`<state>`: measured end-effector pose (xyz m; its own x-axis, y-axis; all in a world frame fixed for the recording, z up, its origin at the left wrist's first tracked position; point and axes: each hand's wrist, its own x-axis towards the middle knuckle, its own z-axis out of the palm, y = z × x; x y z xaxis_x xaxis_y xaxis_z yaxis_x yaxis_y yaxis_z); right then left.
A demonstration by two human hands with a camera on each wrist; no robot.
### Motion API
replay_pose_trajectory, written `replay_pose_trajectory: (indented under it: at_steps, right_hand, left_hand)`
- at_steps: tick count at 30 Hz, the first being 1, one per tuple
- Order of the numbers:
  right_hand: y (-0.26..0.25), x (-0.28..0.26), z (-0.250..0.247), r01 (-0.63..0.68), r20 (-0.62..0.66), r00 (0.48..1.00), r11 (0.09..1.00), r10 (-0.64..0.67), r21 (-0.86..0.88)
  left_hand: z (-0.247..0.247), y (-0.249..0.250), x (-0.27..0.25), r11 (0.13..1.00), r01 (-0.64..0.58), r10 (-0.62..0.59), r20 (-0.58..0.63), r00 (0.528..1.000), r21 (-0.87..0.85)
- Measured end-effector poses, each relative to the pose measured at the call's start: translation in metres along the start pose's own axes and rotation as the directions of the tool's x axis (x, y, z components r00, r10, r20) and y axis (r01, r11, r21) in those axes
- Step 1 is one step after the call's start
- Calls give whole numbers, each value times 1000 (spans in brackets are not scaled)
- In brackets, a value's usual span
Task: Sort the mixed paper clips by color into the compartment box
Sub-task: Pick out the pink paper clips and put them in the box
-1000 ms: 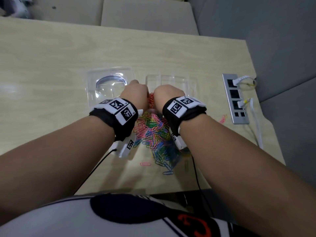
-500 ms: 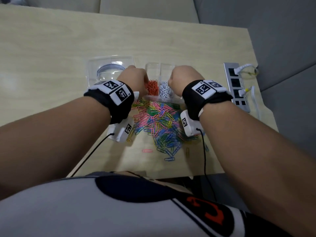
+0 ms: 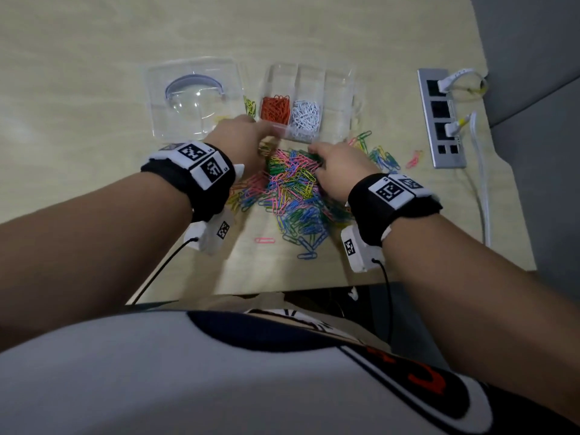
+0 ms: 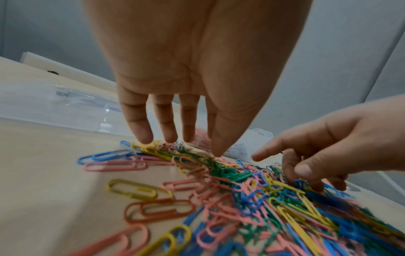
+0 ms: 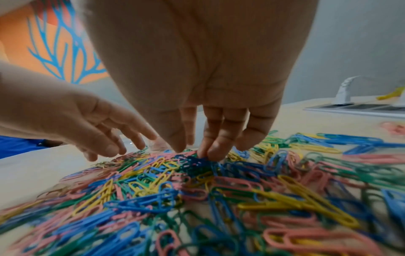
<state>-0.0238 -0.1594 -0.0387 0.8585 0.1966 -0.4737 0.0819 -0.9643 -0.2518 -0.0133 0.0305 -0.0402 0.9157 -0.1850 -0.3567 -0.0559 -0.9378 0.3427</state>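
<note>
The heap of paper clips [image 3: 295, 186] is showing pink, blue, green and yellow all mixed. In the clear box [image 3: 337, 89], one compartment is holding orange clips [image 3: 276, 108], the next white clips [image 3: 306, 116]. A clear lid [image 3: 193, 98] is lying on the pale wood-grain table [image 3: 78, 73]. Black wristbands [image 3: 392, 208] are carrying white tags with black square codes. The silver power strip [image 3: 439, 117] is holding white plugs. An orange wall panel [image 5: 32, 43] is showing blue branching lines.
</note>
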Motion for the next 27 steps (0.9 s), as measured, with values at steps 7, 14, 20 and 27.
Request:
replay_pose_trajectory:
  at_steps: [7, 14, 20, 27]
  right_hand:
    - [2, -7, 10, 75, -65, 995, 997, -76, -26]
    - [-4, 3, 23, 113, -179, 978, 993, -105, 33]
    - [7, 2, 0, 48, -314, 949, 991, -6, 127]
    - [29, -9, -19, -55, -231, 967, 974, 107, 220]
  left_hand:
    - [7, 3, 0, 981, -18, 9, 46, 999, 192]
    - [9, 8, 5, 984, -71, 67, 27, 997, 161]
    - [0, 0, 8, 997, -74, 77, -108, 991, 30]
    - [-18, -4, 7, 997, -73, 73, -92, 993, -3]
